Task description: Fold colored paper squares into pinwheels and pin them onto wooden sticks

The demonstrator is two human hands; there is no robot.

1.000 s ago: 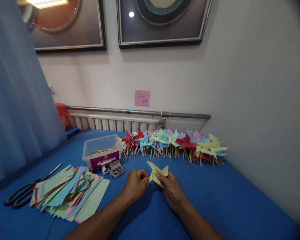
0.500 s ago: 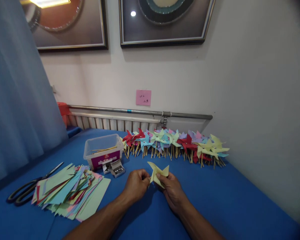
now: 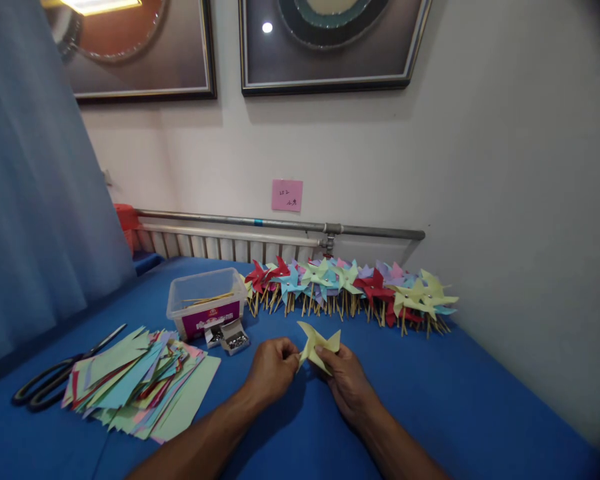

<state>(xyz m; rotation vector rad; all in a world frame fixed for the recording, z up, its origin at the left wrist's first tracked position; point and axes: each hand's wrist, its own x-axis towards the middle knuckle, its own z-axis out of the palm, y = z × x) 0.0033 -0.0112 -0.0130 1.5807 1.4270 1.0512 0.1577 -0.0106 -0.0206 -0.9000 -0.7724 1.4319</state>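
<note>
Pale yellow paper pinwheel (image 3: 319,345) sits pinched between the left hand (image 3: 273,369) and right hand (image 3: 347,380), both closed on it just above the blue table (image 3: 455,400). Beyond the left hand, a clear plastic tub (image 3: 206,302) holds wooden sticks (image 3: 207,299); a small open box (image 3: 234,337) of metal pins lies just before it.

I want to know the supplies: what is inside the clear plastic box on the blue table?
The clear plastic box holds a few thin wooden sticks lying near its top. A purple label covers its lower front, so anything behind that is hidden.
</note>
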